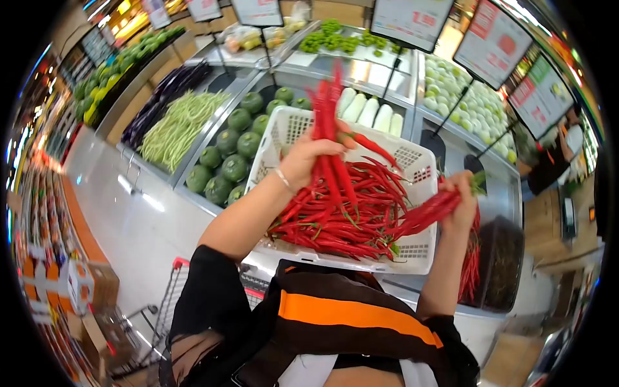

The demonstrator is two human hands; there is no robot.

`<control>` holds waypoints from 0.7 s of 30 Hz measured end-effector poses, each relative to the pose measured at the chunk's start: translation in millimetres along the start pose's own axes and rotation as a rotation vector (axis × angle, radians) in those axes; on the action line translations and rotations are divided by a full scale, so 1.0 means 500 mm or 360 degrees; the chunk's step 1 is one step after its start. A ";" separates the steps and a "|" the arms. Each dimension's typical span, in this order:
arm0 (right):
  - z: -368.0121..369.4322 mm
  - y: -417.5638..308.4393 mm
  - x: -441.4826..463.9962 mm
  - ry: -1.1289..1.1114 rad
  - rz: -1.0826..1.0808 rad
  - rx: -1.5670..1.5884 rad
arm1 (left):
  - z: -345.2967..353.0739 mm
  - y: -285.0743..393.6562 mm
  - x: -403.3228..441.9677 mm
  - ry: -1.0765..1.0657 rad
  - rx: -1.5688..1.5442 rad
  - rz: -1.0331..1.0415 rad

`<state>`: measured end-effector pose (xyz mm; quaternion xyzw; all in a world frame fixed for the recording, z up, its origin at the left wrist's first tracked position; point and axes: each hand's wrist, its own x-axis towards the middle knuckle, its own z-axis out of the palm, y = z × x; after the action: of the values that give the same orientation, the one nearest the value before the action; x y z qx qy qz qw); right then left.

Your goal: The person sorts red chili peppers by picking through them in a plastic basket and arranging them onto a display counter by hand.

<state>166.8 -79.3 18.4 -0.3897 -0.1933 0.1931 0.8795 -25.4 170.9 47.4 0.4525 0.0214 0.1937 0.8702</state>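
A white plastic basket (416, 255) stands in front of me on the produce display, holding a heap of long red chili peppers (348, 216). Above its left half, my left hand (316, 151) is closed round a bunch of red chilies (332, 116), some pointing up and others hanging down. Over the basket's right edge, my right hand (459, 200) grips another bunch of red chilies (422, 216), green stems poking out past the fingers. Both bunches are partly blurred.
Green round squashes (225, 145), green beans (180, 126) and dark eggplants (161, 93) lie to the left. White gourds (367, 109) sit behind the basket. A dark bin (500, 264) stands at right, a shopping cart (174, 290) at lower left. Another person (554, 155) is far right.
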 end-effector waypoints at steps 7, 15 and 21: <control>0.149 0.019 -0.058 -0.0420 0.0177 -0.1070 | 0.010 0.038 -0.014 -0.0052 0.0207 0.0197; 0.208 0.047 -0.075 -0.0754 -0.0292 -0.1329 | 0.081 0.020 -0.025 -0.0384 0.0705 -0.0217; 0.132 0.056 -0.040 -0.0589 -0.0052 -0.1322 | 0.086 0.006 -0.025 -0.0242 0.0559 -0.0213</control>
<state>111.9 -31.3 34.5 -0.6654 -0.4143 0.1517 0.6021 -28.9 134.5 73.5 0.6083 0.0191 0.0941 0.7879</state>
